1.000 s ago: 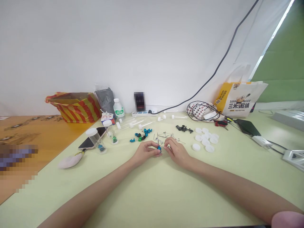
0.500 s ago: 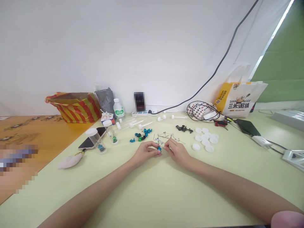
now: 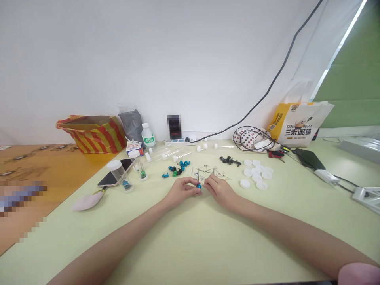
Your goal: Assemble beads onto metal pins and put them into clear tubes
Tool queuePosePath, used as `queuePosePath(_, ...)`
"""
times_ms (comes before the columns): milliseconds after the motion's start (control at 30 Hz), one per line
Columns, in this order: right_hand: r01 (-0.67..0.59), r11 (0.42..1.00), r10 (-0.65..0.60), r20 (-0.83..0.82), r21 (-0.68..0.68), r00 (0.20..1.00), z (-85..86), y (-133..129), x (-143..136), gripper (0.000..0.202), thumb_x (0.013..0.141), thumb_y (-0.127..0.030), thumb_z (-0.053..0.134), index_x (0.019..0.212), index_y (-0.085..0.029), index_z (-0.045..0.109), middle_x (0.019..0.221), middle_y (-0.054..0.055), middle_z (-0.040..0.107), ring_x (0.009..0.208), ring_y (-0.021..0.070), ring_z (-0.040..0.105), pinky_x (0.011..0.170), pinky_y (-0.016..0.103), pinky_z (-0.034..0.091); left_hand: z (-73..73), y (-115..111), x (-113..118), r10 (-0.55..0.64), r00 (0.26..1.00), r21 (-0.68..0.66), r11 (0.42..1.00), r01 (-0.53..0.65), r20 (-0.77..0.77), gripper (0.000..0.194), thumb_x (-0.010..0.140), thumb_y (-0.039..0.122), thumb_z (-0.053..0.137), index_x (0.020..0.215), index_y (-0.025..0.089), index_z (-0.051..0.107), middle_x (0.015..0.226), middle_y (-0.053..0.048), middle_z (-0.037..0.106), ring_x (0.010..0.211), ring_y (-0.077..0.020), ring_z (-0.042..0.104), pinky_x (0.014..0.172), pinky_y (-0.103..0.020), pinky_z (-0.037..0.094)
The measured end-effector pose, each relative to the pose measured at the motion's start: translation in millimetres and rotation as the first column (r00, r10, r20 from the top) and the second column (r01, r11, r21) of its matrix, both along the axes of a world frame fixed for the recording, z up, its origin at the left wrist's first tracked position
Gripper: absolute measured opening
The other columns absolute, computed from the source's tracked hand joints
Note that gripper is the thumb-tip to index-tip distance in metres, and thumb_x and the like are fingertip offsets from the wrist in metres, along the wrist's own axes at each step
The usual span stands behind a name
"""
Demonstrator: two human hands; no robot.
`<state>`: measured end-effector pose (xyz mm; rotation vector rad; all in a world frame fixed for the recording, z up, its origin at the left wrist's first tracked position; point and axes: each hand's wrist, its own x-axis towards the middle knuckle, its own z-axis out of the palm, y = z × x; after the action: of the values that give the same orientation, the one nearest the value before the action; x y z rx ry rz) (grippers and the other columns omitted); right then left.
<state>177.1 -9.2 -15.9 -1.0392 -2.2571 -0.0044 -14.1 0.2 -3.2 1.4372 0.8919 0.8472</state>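
My left hand (image 3: 181, 191) pinches a small shiny blue part (image 3: 199, 185) between thumb and fingers, low over the table; a thin metal rod (image 3: 198, 173) stands upright from it. Close on its right, my right hand (image 3: 222, 192) has its fingertips pressed together, and whatever they may grip is too small to tell. Just beyond both hands lie scattered thin metal pins (image 3: 204, 171). Left of the pins is a cluster of blue, green and black parts (image 3: 178, 170), with a single blue piece (image 3: 165, 175) beside it.
Two capped clear tubes (image 3: 118, 174) stand at left by a phone (image 3: 105, 180). White discs (image 3: 257, 171) and black parts (image 3: 230, 160) lie right. Behind are clear tubes with white caps (image 3: 169, 155), a bottle (image 3: 148, 136), a power strip (image 3: 181, 141) and a paper bag (image 3: 299, 122).
My right hand's fingers have shifted very slightly beside the blue part. The left hand still holds that part in the same place.
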Motion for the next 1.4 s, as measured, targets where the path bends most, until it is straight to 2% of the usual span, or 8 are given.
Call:
queuePosePath(267,-0.032,0.998,0.029,0.051,0.046,0.998,-4.1,1.2,4.6,0.014,0.09,-0.017,0.034,0.088,-0.02,0.048,0.084,0.005,0.048,0.064,0.0128,0.048,0.057,0.023,0.038,1.4,-0.1,-0.1,0.006,1.0,-0.017,1.0,-0.006,0.009,0.03,0.061,0.032,0.073,0.079,0.014,0.057,0.072,-0.004,0.07,0.078,-0.0238,0.068,0.073,-0.034,0.054)
queuePosePath(500,-0.005,0.993,-0.01,0.127,0.116,0.992,0.8,-0.5,6.6,0.019,0.089,-0.014,0.032,0.083,-0.02,0.049,0.083,0.004,0.045,0.058,0.0111,0.041,0.051,0.022,0.032,1.4,-0.3,0.0,0.0,1.0,-0.013,1.0,0.0,0.019,0.032,0.06,0.034,0.073,0.079,0.014,0.058,0.07,-0.004,0.07,0.077,-0.0241,0.068,0.074,-0.035,0.054)
queuePosePath(767,-0.022,0.981,-0.024,0.236,0.194,0.972,1.0,-0.5,7.7,0.017,0.087,-0.009,0.036,0.087,-0.019,0.05,0.079,0.005,0.048,0.068,0.0142,0.044,0.054,0.022,0.032,-0.4,0.7,-1.3,-0.001,1.0,0.003,1.0,0.001,0.019,0.031,0.062,0.034,0.072,0.08,0.014,0.057,0.072,-0.005,0.07,0.077,-0.0241,0.068,0.074,-0.034,0.053)
queuePosePath(1167,-0.078,0.989,0.042,0.267,0.125,0.963,-5.0,4.3,7.7,0.015,0.089,-0.013,0.035,0.088,-0.017,0.05,0.077,0.005,0.052,0.069,0.0157,0.048,0.061,0.025,0.038,0.1,1.5,-1.9,-0.008,1.0,0.026,1.0,0.009,-0.018,0.03,0.062,0.034,0.072,0.081,0.015,0.059,0.067,-0.004,0.069,0.073,-0.0216,0.067,0.072,-0.033,0.053)
queuePosePath(1400,-0.125,0.992,0.122,0.117,0.018,0.986,3.9,-1.1,6.9,0.017,0.09,-0.016,0.034,0.087,-0.017,0.051,0.075,0.005,0.054,0.069,0.0155,0.051,0.062,0.025,0.039,-3.1,1.6,-2.3,-0.022,1.0,0.048,0.999,0.023,-0.014,0.029,0.063,0.034,0.071,0.082,0.015,0.06,0.07,-0.004,0.068,0.072,-0.0209,0.067,0.07,-0.032,0.053)
